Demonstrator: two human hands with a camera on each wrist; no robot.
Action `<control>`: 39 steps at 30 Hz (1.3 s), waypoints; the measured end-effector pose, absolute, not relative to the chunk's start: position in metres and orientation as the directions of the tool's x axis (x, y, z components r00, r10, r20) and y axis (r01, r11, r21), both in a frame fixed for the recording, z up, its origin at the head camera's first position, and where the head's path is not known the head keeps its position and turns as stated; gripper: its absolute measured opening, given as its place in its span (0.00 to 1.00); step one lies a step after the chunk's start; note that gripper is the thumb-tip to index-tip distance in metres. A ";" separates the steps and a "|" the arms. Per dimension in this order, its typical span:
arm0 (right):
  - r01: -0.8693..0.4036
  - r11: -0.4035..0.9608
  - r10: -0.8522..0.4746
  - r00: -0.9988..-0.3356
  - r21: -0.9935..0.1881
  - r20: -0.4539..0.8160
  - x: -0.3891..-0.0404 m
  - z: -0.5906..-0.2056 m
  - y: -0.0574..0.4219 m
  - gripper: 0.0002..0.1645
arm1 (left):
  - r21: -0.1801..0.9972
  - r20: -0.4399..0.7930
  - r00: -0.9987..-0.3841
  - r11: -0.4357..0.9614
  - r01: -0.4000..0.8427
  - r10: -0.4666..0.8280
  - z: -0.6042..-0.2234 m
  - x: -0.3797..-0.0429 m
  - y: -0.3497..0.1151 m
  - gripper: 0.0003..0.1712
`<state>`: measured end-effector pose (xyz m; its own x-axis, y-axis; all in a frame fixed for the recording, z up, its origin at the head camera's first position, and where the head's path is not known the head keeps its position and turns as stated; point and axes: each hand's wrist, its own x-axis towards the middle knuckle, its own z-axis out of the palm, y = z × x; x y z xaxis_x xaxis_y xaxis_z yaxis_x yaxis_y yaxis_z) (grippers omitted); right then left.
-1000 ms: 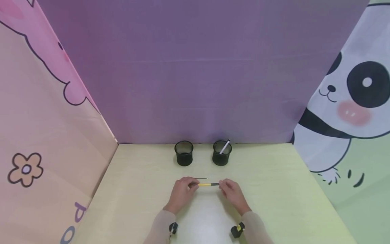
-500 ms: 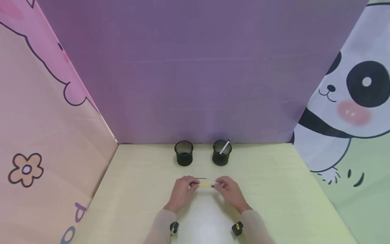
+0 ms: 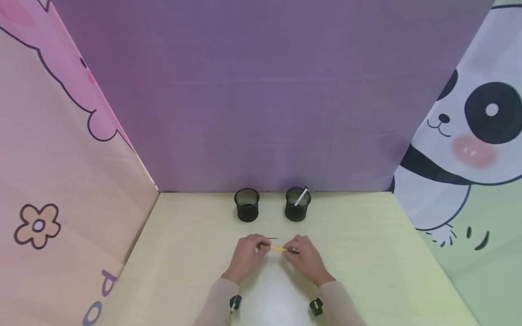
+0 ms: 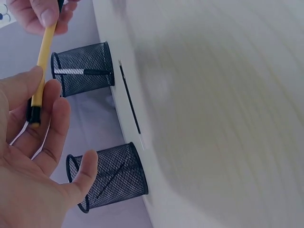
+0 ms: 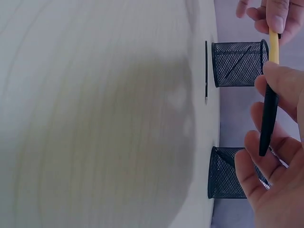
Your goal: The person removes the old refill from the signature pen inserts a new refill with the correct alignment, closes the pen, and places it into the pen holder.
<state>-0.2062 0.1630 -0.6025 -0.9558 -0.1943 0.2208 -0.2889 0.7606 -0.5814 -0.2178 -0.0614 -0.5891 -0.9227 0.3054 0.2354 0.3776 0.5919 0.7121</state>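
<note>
A yellow pen with black ends is held level between both hands, above the table. My left hand pinches its clip end between thumb and fingers, as the left wrist view shows. My right hand pinches the pen where the yellow barrel meets the black front section. That tapered black section sticks out past the right thumb. Behind the hands, a thin black pen refill with a pale tip lies on the table, partly hidden by the left hand in the head view.
Two black mesh pen cups stand near the back wall, a left cup and a right cup. In the right one leans a white pen with a black end. Through the left cup's mesh a thin dark diagonal line shows.
My right hand has shifted left along the pen, from its black tip to the yellow-black joint, and the black section now shows beyond its fingers. The left hand keeps its grip, shifting slightly right.
</note>
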 end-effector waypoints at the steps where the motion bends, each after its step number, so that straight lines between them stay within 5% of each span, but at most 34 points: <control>1: -0.288 0.765 -0.192 -0.956 -0.576 0.223 -0.206 -0.603 0.164 0.06 | 0.715 0.238 -0.923 0.588 0.377 0.303 -0.590 -0.218 -0.063 0.07; 11: -0.243 0.807 -0.077 -0.947 -0.538 0.313 -0.206 -0.601 0.172 0.06 | 0.744 0.186 -0.963 0.612 0.267 0.194 -0.595 -0.222 -0.079 0.07; 22: -0.104 0.702 0.057 -0.978 -0.704 0.201 -0.216 -0.591 0.181 0.07 | 0.652 0.078 -0.985 0.740 0.168 0.155 -0.610 -0.218 -0.090 0.05; 30: -0.063 0.573 0.123 -0.979 -0.817 0.162 -0.230 -0.574 0.179 0.07 | 0.591 0.051 -0.997 0.803 0.071 0.050 -0.618 -0.215 -0.096 0.18; 39: 0.037 0.412 0.237 -0.969 -0.910 0.067 -0.261 -0.542 0.183 0.15 | 0.571 -0.029 -0.997 0.819 0.046 0.076 -0.618 -0.217 -0.100 0.31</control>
<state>-0.2613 0.1826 -0.5419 -0.9693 0.2365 0.0673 0.0375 0.4125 -0.9102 -0.2173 -0.0998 -0.6184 -0.9967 0.0761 -0.0288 0.0461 0.8195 0.5712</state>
